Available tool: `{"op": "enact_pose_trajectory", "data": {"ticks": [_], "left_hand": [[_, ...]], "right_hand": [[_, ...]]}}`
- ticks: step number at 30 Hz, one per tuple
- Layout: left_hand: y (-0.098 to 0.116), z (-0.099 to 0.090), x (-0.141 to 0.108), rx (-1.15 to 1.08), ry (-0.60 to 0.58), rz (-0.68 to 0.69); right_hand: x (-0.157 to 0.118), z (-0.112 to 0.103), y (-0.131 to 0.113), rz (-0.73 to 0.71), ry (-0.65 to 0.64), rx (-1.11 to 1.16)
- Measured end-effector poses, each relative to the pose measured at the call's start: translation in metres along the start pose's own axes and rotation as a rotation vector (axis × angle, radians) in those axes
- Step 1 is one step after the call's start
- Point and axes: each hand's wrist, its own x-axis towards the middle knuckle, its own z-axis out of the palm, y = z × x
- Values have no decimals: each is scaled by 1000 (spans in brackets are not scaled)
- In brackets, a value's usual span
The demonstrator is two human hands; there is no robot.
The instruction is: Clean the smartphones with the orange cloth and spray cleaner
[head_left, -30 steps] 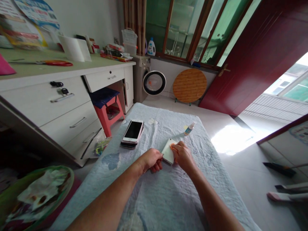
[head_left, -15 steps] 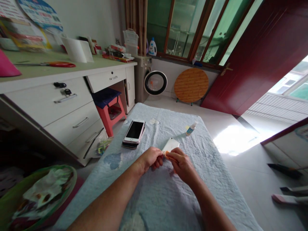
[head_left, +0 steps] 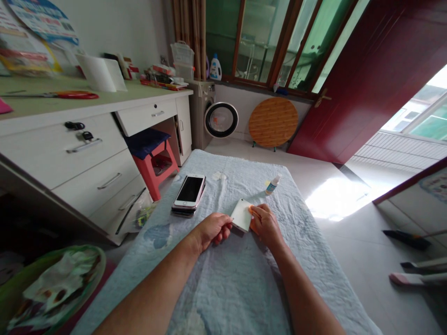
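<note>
A white smartphone (head_left: 241,215) with its back upward is held just above the blue cloth (head_left: 223,270). My left hand (head_left: 215,229) pinches its left edge near the lower corner, the other fingers curled. In my right hand (head_left: 267,224) is an orange cloth (head_left: 254,226), pressed against the phone's right edge. To the left lies a stack of phones (head_left: 189,191), the top one white with a dark screen facing up. A small spray bottle (head_left: 273,184) with a blue label stands beyond my right hand.
A desk (head_left: 146,100) with drawers runs along the left, a red stool (head_left: 156,163) under it. At lower left is a green basin (head_left: 99,265) holding crumpled tissue. Beyond the covered table are an open washing machine door (head_left: 221,120) and a round wooden tabletop (head_left: 273,122).
The orange cloth has moved from the phone's near end to its right edge with my right hand. More of the phone's back shows now. The view has shifted slightly.
</note>
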Motion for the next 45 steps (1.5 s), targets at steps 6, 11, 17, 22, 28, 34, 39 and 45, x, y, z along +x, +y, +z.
{"op": "enact_pose_trajectory", "data": {"ticks": [6,11,17,22,28,34,39,45], "left_hand": [[1,-5,0,-97,-26,-14],[2,-3,-1,-172,-15,32],[3,-1,0,-254,22,142],[1,0,1,-331,-1,245],[1,8,-4,-333,-103,269],[-1,20,-9,-304,-192,286],[-3,21,-9,-320,-203,308],[-2,23,-10,-187,-116,343]], "right_hand": [[-1,-1,1,32,23,22],[-2,-2,4,55,61,34],[-5,3,0,138,116,42],[-8,-4,-19,23,-61,-17],[-9,-18,-27,23,54,221],[-10,-13,-31,283,-4,847],[-9,-11,-33,304,-10,1018],[-9,-14,-25,341,98,935]]}}
